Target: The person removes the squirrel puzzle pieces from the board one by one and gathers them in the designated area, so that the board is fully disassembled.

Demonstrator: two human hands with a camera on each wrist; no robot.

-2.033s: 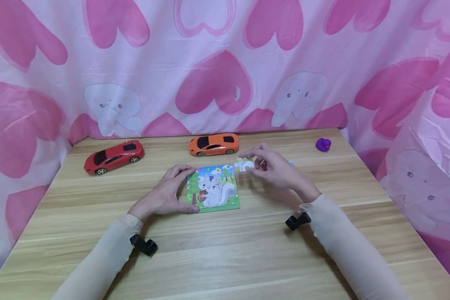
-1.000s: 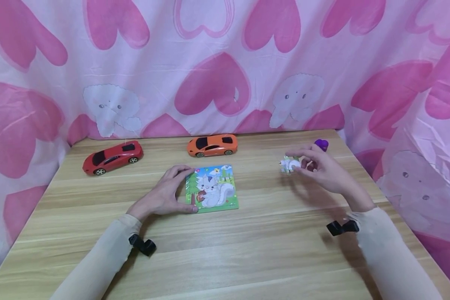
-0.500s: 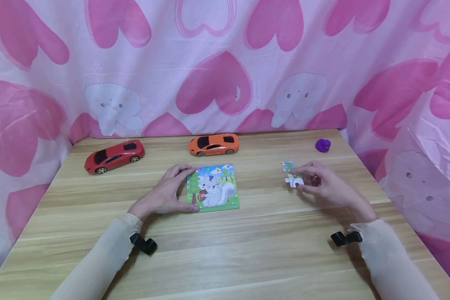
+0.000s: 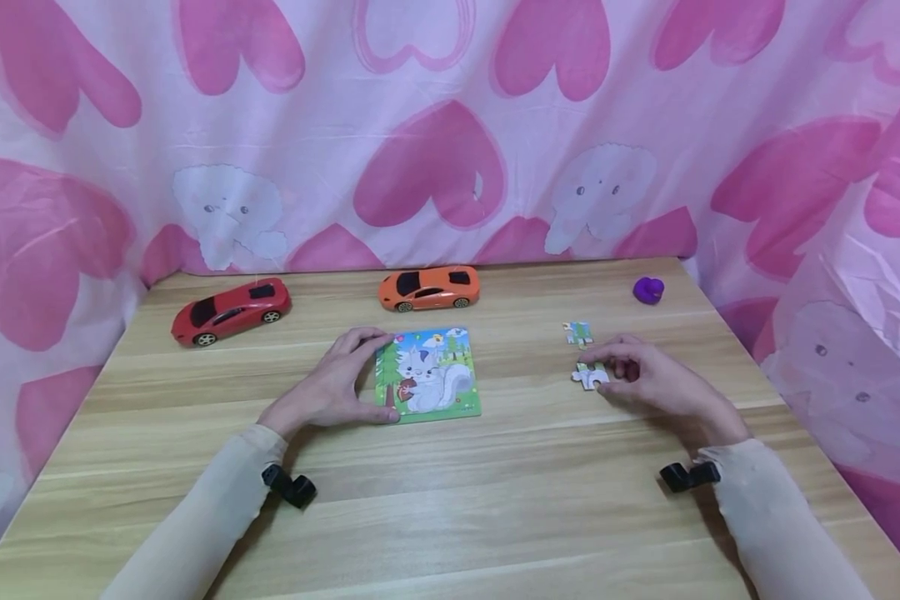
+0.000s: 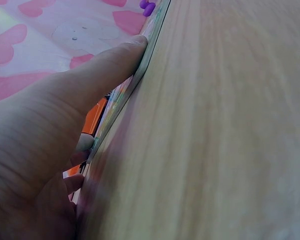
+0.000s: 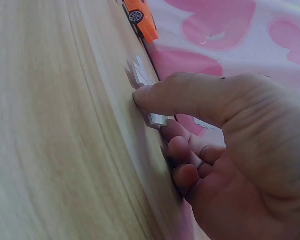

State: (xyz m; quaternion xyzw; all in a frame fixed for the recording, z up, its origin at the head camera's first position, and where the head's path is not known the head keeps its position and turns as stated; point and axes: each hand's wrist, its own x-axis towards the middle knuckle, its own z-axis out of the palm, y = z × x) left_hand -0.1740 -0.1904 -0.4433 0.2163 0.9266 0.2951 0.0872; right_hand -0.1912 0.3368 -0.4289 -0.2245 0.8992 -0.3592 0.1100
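A square puzzle board (image 4: 429,375) with a white cat picture lies flat at the middle of the wooden table (image 4: 450,500). My left hand (image 4: 360,382) holds its left edge between thumb and fingers; in the left wrist view the thumb (image 5: 107,70) lies along the board's rim (image 5: 149,47). To the right, my right hand (image 4: 609,375) pinches a small white puzzle piece (image 4: 588,377) down on the table; the right wrist view shows the thumb (image 6: 155,95) on top of that piece (image 6: 141,74). A second loose piece (image 4: 577,333) lies just beyond it, untouched.
A red toy car (image 4: 229,310) stands at the back left and an orange toy car (image 4: 429,289) behind the board. A small purple object (image 4: 647,289) sits at the back right corner. Pink heart-print cloth (image 4: 435,150) walls the table behind and on both sides.
My right hand carried the white piece from the board's top right corner out to the right, then lowered it onto the table nearer me. The left hand and board stayed put.
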